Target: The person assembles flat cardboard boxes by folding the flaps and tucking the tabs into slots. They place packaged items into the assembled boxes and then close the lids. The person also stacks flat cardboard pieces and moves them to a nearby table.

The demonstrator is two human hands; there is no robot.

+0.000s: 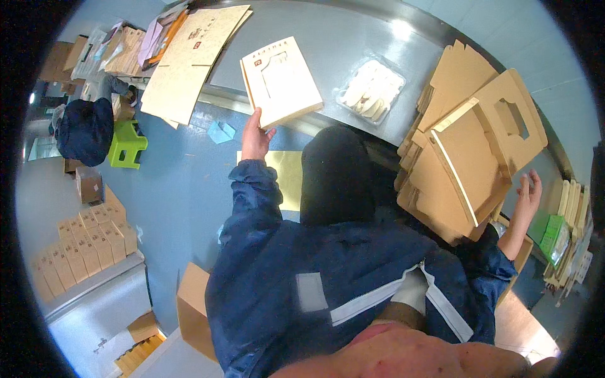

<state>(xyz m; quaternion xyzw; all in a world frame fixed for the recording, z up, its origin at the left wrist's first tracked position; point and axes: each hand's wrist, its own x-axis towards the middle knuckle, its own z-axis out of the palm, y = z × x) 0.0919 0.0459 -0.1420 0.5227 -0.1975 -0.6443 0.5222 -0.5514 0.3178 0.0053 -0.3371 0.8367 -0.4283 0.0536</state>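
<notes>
A cream cardboard carton (288, 88) with dark print and a cut-out outline lies at the front edge of the metal table. My left hand (257, 135) grips its near left corner, with fingers along its side. To the right, an open brown cardboard box (469, 167) with a handle hole in its raised lid rests tilted on a stack of flat cardboard (425, 183). Just beyond that box's right side, my right hand (529, 189) is raised with its fingers apart and nothing in them. A clear plastic tray (372, 90) of pale, elongated pieces sits between carton and box.
Flat printed cream sheets (189, 63) overhang the metal table (328, 31) at the left. On the floor side are a green stool (128, 145) beside another person (85, 129), and rows of brown boxes (88, 242). Leaning bundles (567, 227) stand at the far right.
</notes>
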